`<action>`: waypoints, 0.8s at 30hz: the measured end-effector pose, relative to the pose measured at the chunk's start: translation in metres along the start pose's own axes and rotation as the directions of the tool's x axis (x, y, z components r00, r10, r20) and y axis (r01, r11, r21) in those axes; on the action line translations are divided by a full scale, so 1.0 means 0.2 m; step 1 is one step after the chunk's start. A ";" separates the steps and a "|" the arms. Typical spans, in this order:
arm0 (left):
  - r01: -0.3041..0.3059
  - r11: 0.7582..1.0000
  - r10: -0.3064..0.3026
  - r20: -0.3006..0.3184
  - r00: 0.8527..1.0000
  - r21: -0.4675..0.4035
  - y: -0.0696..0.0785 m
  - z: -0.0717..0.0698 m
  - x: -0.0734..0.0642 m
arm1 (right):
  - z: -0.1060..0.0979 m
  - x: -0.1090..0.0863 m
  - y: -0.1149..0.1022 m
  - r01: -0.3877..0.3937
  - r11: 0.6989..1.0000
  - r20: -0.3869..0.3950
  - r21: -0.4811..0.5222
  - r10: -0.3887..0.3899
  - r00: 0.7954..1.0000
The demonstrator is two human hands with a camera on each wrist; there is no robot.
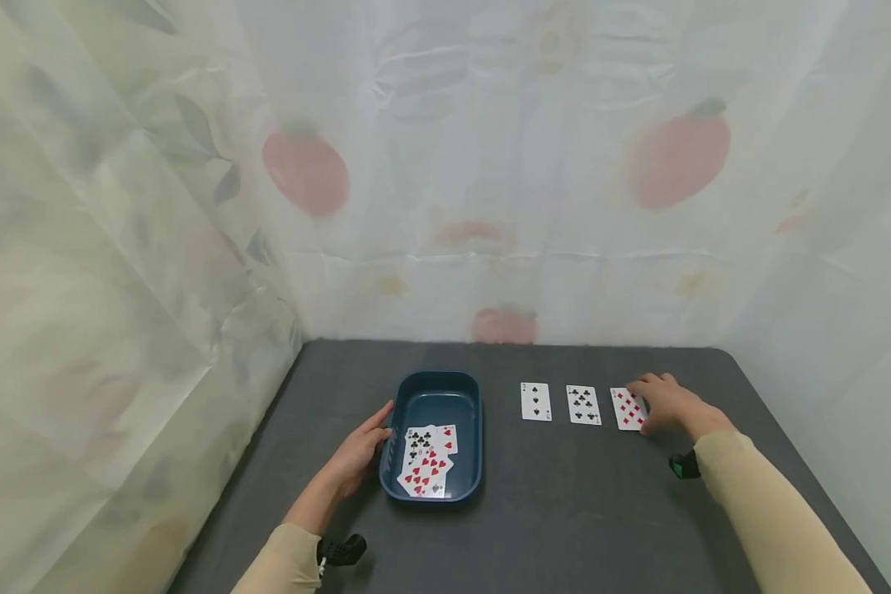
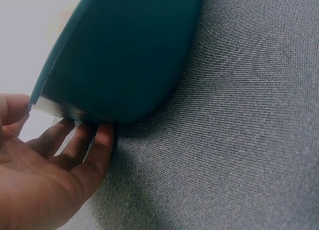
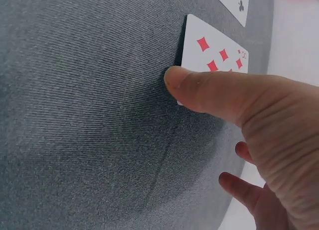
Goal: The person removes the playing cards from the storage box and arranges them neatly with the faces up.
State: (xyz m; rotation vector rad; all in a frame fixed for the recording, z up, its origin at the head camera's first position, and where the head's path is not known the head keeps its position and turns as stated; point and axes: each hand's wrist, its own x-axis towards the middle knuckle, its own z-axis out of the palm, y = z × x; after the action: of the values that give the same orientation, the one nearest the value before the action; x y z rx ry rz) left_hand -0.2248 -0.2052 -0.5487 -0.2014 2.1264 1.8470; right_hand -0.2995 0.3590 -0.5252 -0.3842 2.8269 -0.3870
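On the left, my left hand holds the side of a dark blue rectangular tray. In the left wrist view, the thumb is at the rim and the other fingers touch the outer wall. Inside the tray lies an overlapping pile of playing cards, hearts and black suits face up. Over on the right, my right hand holds a red diamond card by its edges. The right wrist view has the thumb along one edge of that card; the fingers' contact is hidden there.
Left of the diamond card lie a clubs card and a spades card, face up in a row. They rest on a dark grey table. Fruit-patterned curtains hang behind and on the left.
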 end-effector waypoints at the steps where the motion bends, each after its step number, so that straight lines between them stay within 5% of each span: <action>1: 0.000 1.000 0.000 0.001 1.000 0.000 0.00 0.00 0.00 | 0.00 0.00 0.00 -0.006 1.000 0.006 0.007 0.006 1.000; 24: -0.013 1.000 0.013 0.014 1.000 -0.015 0.00 0.01 -0.01 | -0.02 0.00 0.01 -0.092 0.994 0.099 0.053 0.086 0.991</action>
State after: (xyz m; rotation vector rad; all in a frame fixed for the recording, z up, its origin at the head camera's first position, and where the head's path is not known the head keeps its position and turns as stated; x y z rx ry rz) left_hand -0.2222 -0.2042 -0.5490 -0.1786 2.1100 1.8666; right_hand -0.3012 0.3615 -0.5228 -0.2566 2.7210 -0.4183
